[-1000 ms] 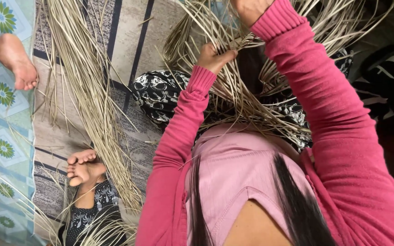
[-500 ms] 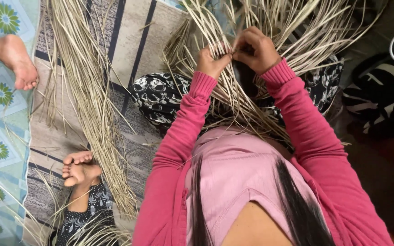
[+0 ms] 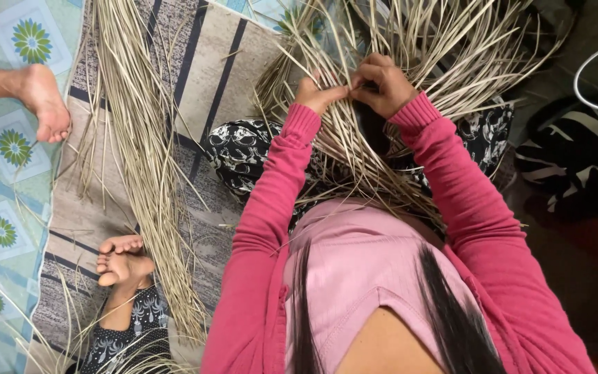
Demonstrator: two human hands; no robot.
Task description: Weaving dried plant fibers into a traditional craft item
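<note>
My left hand (image 3: 316,93) and my right hand (image 3: 384,84) meet above my lap, both in pink sleeves. Each pinches thin pale dried straw strips (image 3: 354,149) that fan out from a partly woven piece over my knees. The fingertips of the two hands nearly touch at the same few strands. Loose ends of the strips (image 3: 451,41) spread upward and to the right beyond my hands. My black and white patterned skirt (image 3: 240,149) shows under the strips.
A long bundle of loose straw (image 3: 140,159) lies on the striped mat (image 3: 209,76) to my left. Another person's foot (image 3: 44,104) rests on a flowered sheet (image 3: 8,208) at far left, and two more feet (image 3: 122,257) sit lower left. Dark patterned cloth (image 3: 576,159) lies right.
My right hand came down from the top edge to meet my left hand at the strands. The view shifted slightly, and both hands now work together.
</note>
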